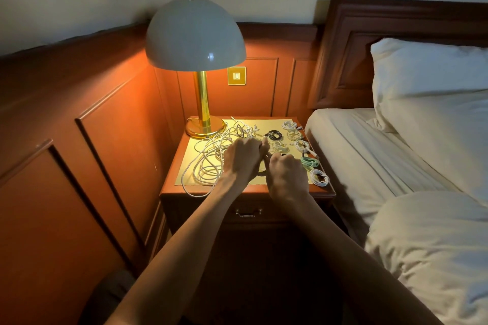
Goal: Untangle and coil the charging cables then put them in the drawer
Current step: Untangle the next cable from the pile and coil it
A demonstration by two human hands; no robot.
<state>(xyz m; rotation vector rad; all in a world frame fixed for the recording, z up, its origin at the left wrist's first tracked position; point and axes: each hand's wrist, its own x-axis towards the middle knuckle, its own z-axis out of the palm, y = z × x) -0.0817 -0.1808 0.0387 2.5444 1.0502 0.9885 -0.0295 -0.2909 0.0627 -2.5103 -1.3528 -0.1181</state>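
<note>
Roughly midway — coiled cables (319, 177) at 3 o'clock on nightstand (169, 187), tangled pile (208, 163) remaining at 9; left hand (243, 158), right hand (286, 175) curled round cable (261, 173); drawer (247, 212) unopened.

Left hand (244, 157): fingers curled, pinching a cable (261, 173).
Right hand (286, 175): fisted, gripping the same cable.
Arms: stretched forward.

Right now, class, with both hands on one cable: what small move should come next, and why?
Probably finish winding the cable that left hand and right hand grip, since a loop hangs loose between them; finished coils lie on the right, the white tangle waits left.
</note>
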